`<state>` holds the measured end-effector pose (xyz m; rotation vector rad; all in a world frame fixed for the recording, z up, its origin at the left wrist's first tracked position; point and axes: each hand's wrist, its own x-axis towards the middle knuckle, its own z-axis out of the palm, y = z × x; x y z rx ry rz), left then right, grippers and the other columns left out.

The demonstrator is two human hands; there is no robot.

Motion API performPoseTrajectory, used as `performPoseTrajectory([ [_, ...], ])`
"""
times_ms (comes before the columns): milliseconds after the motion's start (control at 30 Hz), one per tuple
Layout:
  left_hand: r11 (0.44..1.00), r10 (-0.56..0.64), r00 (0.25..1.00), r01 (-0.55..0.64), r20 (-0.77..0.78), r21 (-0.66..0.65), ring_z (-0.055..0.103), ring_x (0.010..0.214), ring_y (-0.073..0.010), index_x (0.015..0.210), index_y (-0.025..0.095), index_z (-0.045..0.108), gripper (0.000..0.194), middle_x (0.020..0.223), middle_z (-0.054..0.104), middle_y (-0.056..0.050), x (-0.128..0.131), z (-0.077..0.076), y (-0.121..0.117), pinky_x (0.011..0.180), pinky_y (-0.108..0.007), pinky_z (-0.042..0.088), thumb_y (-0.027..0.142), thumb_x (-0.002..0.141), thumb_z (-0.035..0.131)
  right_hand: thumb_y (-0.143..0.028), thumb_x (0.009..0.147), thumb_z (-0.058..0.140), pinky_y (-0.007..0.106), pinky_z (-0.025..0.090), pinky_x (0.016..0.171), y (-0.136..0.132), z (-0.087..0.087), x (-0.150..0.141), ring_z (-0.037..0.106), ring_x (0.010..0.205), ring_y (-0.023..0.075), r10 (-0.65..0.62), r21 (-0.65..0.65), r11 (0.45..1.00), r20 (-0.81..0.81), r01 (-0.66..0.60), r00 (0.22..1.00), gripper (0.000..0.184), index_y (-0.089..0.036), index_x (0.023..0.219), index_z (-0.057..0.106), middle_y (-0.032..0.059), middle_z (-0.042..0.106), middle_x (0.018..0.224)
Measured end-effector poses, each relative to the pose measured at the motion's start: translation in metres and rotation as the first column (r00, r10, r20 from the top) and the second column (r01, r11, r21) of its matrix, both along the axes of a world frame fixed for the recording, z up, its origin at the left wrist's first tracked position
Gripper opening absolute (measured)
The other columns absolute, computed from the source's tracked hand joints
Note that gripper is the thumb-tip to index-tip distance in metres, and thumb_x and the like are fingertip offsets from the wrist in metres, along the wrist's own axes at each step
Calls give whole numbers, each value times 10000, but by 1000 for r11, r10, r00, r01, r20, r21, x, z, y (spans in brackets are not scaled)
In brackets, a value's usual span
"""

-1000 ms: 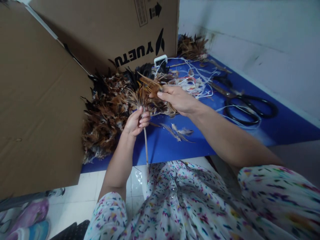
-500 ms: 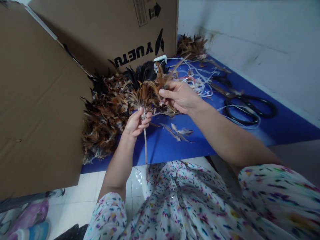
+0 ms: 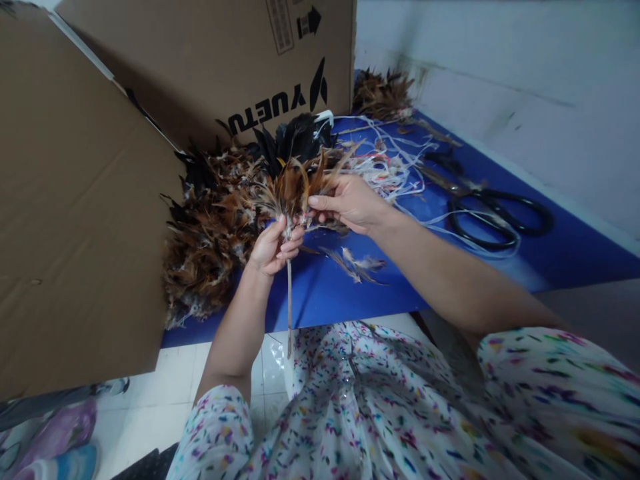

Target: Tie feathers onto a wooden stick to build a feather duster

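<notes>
My left hand [image 3: 277, 245] is closed round the base of a bunch of brown feathers [image 3: 287, 190]. A thin stick [image 3: 289, 300] runs down from this grip past the table edge. Pinched in my right hand [image 3: 347, 203] are a few brown feathers [image 3: 320, 175], held against the right side of the bunch. Their quill ends are partly hidden by my fingers. Behind the bunch stand black feathers [image 3: 295, 140]. To the left lies a large heap of brown and black feathers [image 3: 210, 233].
Black-handled scissors [image 3: 493, 213] and tangled white string [image 3: 400, 167] lie right on the blue table [image 3: 340, 297]. Loose feathers [image 3: 357, 263] rest near the front. Cardboard boxes [image 3: 200, 60] rise at the back and left [image 3: 80, 220]. Another feather pile [image 3: 383, 93] sits by the wall.
My right hand has come left and slightly down, bringing its feathers up to the bunch. My left hand stays in place, still gripping the bunch and stick.
</notes>
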<state>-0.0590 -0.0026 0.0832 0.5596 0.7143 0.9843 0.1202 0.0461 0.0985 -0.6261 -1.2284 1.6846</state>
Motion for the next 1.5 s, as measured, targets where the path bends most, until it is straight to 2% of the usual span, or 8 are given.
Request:
performPoseTrajectory([
  [133,998,-31,999,31,-8,54,325,377,-3,867,112,580,339,632,415,27,-1,-2,0,297,-79,206,343,998,371,-233,607,844,199,445,485,0,0,0,610,610,115,8,18,1000,9,-8,1000,240,-150,749,670,20,683,693],
  [367,992,-69,997,72,-38,108,352,379,0,854,96,589,308,642,472,10,-3,-6,2,310,-79,238,329,978,430,-239,614,838,205,446,493,1,-4,-1,592,605,107,-3,79,997,32,1,999,239,-153,767,675,5,671,691],
  [567,991,-69,992,80,-103,109,353,369,-2,844,82,597,328,642,537,-14,-1,-6,2,297,-81,228,332,976,432,-309,603,838,218,458,491,4,-10,-4,593,591,115,-18,195,981,55,7,998,283,-137,764,683,16,676,677],
  [700,993,-65,989,77,-136,91,350,360,-5,878,86,610,311,638,566,-20,0,-5,3,290,-84,219,342,967,456,-298,619,820,221,465,493,7,-14,-6,600,605,121,-16,247,969,79,-5,997,288,-131,815,690,25,686,709],
  [1000,998,-11,989,21,-150,62,345,352,-4,810,94,585,309,633,585,-30,3,-3,2,283,-90,203,340,961,475,-281,647,773,239,486,542,9,-19,-6,560,575,101,-55,361,932,185,-16,981,245,-129,819,687,7,663,698],
  [1200,993,-68,985,83,-158,85,320,356,1,805,107,566,291,618,523,0,3,-1,0,295,-88,206,356,944,508,-297,647,771,327,549,774,11,-23,-8,646,751,160,-97,440,898,169,13,981,225,-150,798,694,31,705,799],
  [1367,987,-128,979,142,-157,81,308,375,1,856,110,577,226,595,402,52,-1,-2,-1,315,-82,220,332,889,608,-297,664,751,345,556,780,10,-26,-11,651,744,171,-121,447,894,169,33,978,201,-159,798,695,28,704,794],
  [1500,986,-132,978,146,-160,80,301,390,-4,852,116,566,212,595,340,68,-3,-2,-3,325,-81,207,309,857,653,-299,670,753,340,556,780,9,-27,-13,654,776,180,-136,450,892,180,42,974,182,-159,767,687,33,707,813],
])
